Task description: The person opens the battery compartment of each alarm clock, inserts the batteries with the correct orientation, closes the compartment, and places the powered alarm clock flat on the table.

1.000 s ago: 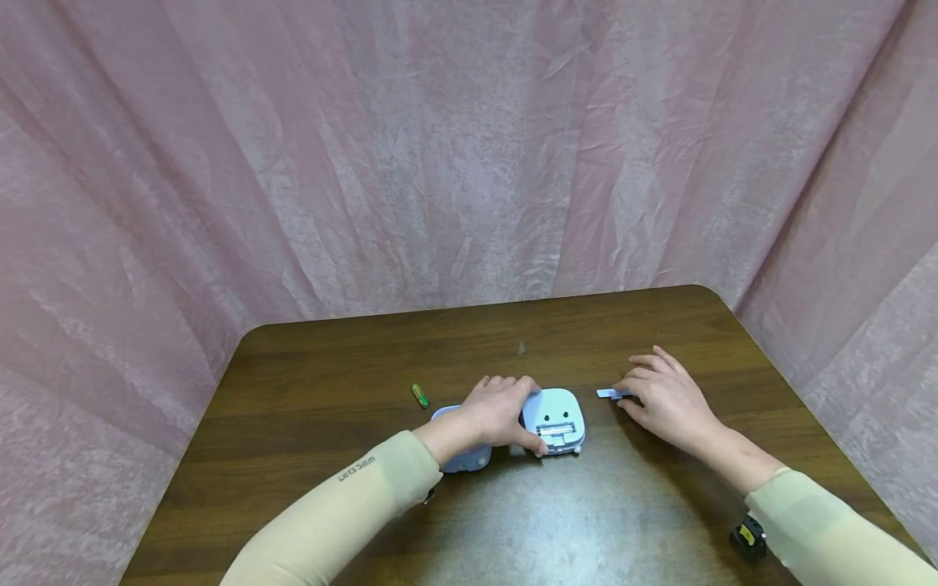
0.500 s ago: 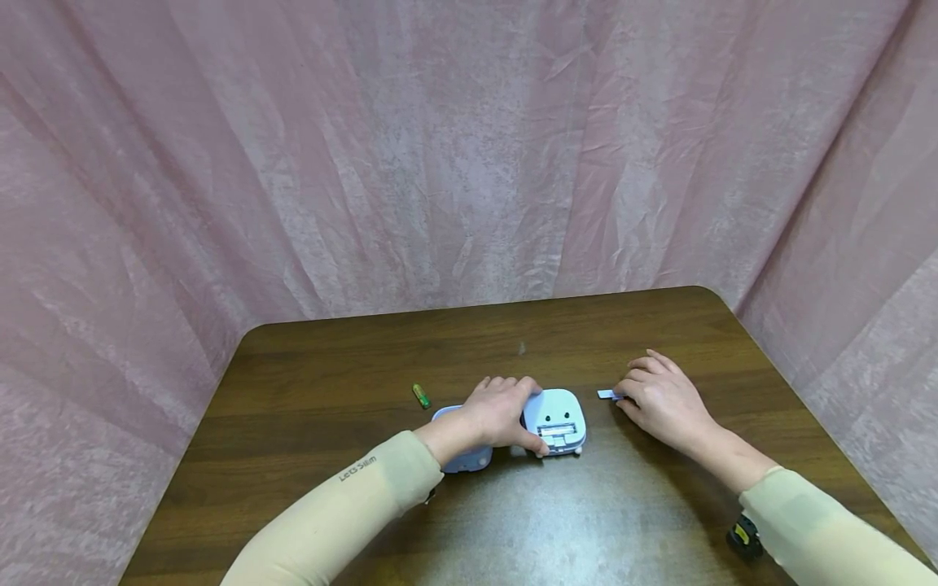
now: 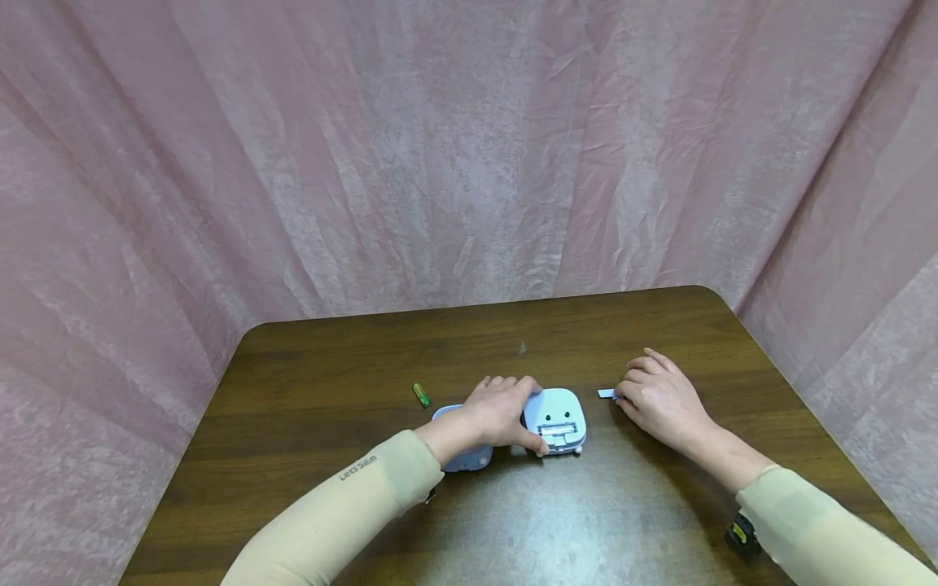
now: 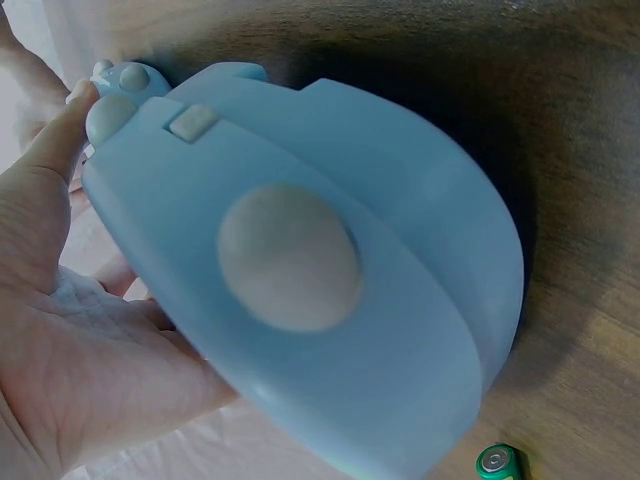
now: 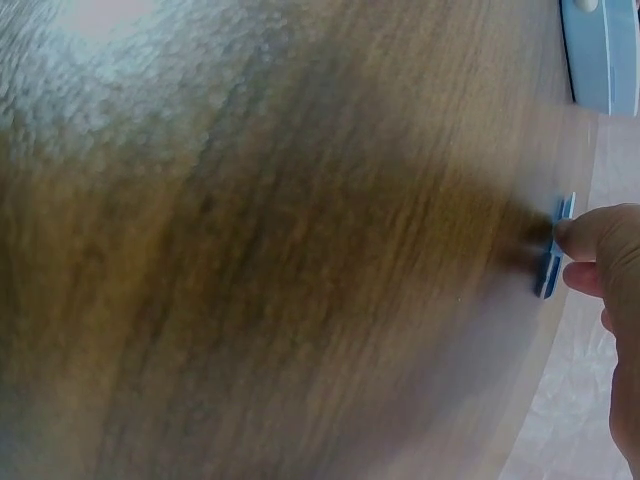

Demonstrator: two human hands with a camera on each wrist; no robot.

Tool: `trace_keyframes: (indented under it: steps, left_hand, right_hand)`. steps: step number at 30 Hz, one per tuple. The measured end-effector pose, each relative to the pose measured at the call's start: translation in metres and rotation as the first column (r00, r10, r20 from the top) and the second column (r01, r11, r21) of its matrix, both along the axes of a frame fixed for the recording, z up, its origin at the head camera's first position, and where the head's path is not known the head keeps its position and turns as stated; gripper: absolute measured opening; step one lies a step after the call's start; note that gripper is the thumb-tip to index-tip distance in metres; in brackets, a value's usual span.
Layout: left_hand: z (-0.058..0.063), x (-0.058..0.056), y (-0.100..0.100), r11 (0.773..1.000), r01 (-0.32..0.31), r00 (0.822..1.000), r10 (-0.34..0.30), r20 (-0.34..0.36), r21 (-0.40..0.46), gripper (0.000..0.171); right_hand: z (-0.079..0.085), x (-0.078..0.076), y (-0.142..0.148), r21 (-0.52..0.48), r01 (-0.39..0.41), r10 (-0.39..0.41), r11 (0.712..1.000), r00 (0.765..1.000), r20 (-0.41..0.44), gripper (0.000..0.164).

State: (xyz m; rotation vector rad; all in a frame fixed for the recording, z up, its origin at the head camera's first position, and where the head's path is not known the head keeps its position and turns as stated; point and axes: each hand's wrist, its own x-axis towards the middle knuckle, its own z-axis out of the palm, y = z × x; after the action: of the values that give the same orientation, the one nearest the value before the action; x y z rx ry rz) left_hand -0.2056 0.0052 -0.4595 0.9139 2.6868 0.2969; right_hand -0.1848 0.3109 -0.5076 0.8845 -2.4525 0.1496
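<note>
Starting at the left, your pale left sleeve [image 3: 330,509] reaches in over the brown wooden counter [image 3: 308,382], with dark letters printed on it. Next, a small green and yellow battery [image 3: 421,395] lies on the counter, apart from your hands. Just beside it sits a blue box [image 3: 469,462], partly hidden under your left wrist; up close, it shows a big round white bump [image 4: 290,258]. Your left hand [image 3: 501,411] comes next, and its fingers grip the left side of a pale box [image 3: 560,403], with the thumb on the near edge. This pale box is near the middle of the counter and has two dark dots [image 3: 557,416] and a long slot [image 3: 558,430] on top; what is in the slot is too small to tell. Farther right, near the pale box but not touching it, is a little flat piece [image 3: 607,394]. Your right hand [image 3: 663,403] pinches it between the thumb and fingers. Last, a black thing with a yellow mark [image 3: 742,535] hangs by your right sleeve [image 3: 821,521].
</note>
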Motion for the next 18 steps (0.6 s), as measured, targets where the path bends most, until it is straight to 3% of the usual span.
trace_keyframes:
  steps: [18]
  left_hand:
    - [-0.0007,-0.0003,-0.0004,1.000,0.002,1.000,-0.002,0.002,0.001,0.091]
  right_hand:
    - [-0.0031,-0.0008,0.0016,0.044,-0.034,0.037,0.998,0.997,-0.068,0.015]
